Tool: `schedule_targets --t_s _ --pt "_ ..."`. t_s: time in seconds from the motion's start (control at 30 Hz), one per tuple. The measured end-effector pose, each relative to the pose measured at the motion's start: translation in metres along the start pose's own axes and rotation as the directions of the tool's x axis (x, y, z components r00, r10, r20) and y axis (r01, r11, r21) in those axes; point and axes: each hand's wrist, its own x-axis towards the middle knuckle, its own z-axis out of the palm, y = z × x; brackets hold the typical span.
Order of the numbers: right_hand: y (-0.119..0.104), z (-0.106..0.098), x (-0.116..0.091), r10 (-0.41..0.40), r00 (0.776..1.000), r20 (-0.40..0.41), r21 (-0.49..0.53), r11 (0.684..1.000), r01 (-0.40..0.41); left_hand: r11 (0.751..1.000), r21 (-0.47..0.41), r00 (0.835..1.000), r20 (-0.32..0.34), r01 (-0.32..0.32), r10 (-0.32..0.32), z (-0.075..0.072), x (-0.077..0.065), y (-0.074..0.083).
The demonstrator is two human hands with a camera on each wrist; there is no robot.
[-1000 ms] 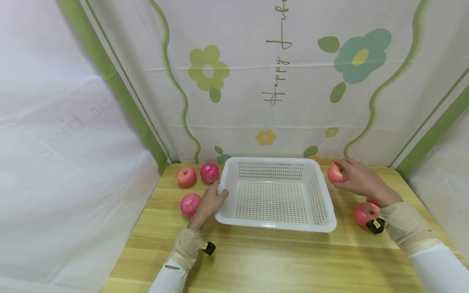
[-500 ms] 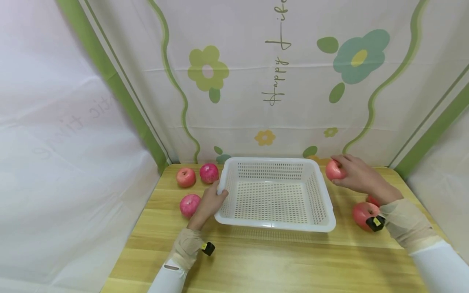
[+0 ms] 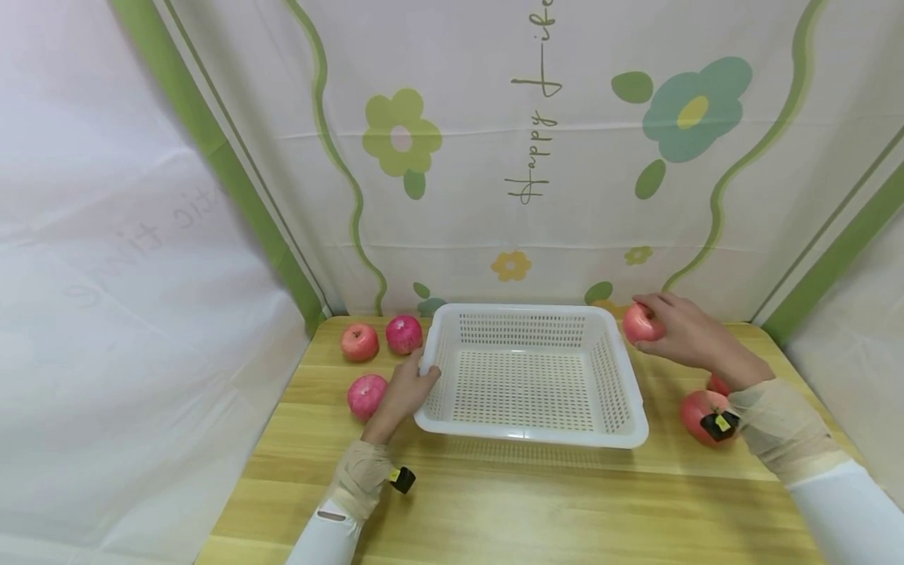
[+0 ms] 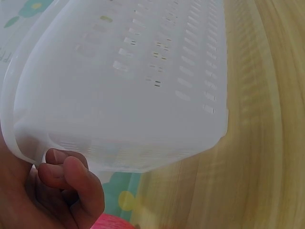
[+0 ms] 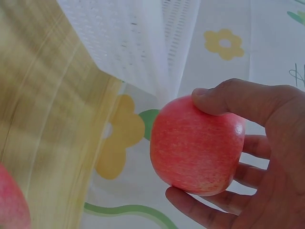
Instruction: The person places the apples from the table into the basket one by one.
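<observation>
A white perforated plastic basket (image 3: 523, 433) stands in the middle of the wooden table, with nothing inside it. My left hand (image 3: 404, 390) grips its left rim; in the left wrist view the curled fingers (image 4: 86, 183) hook under that rim. Just off the basket's far right corner, my right hand (image 3: 688, 333) holds a red apple (image 3: 642, 323). In the right wrist view the thumb lies on one side of this apple (image 5: 198, 148) and the fingers on the other, and it hangs above the table.
Left of the basket lie a red apple (image 3: 359, 342) and two pinker fruits, one at the back (image 3: 404, 335) and one nearer (image 3: 366, 396). Under my right wrist sits another apple (image 3: 704, 416), with a further one (image 3: 718, 384) partly hidden behind it. A printed curtain (image 3: 466, 204) backs the table.
My right hand has lifted the apple slightly and carried it a little left toward the basket's rim. The left hand and basket have stayed in place.
</observation>
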Motion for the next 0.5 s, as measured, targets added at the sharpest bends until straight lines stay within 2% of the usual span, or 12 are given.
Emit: schedule_targets --t_s 0.5 --pt "-0.018 -0.001 0.011 -0.021 1.000 0.013 0.040 0.999 0.020 1.000 -0.001 1.000 0.001 -0.005 0.005 0.001 0.000 -0.001"
